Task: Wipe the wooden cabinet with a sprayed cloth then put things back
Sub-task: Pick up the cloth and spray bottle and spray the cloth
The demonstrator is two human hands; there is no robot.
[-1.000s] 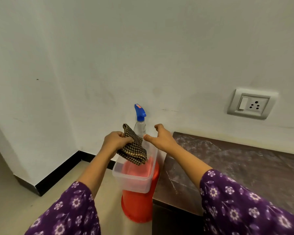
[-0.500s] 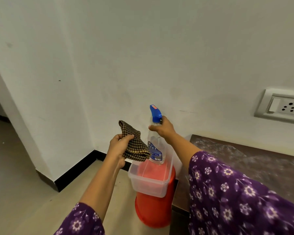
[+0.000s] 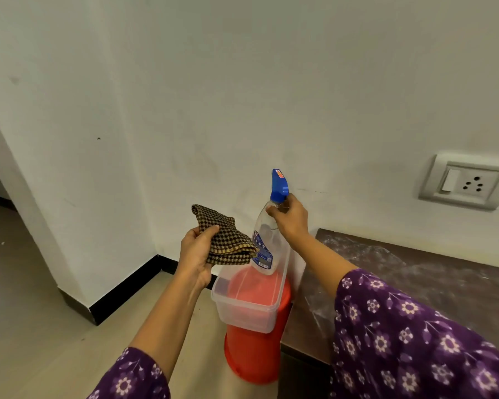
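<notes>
My left hand (image 3: pixel 196 254) holds a folded brown checked cloth (image 3: pixel 224 239) at chest height, left of the bottle. My right hand (image 3: pixel 289 218) grips the neck of a clear spray bottle (image 3: pixel 264 240) with a blue trigger head (image 3: pixel 279 184). The bottle hangs tilted, its base just above the clear plastic tub (image 3: pixel 247 305). The dark wooden cabinet top (image 3: pixel 415 277) lies to the right, under my right arm, with a cloudy film on it.
The clear tub sits on an upturned red bucket (image 3: pixel 252 358) on the floor beside the cabinet's left edge. A white wall runs behind, with a switch and socket plate (image 3: pixel 463 181) above the cabinet. Beige floor spreads to the left.
My right hand reached to the bottle, gripped its neck and lifted it out of the tub. My left hand raised the cloth slightly. The view shifted left.
</notes>
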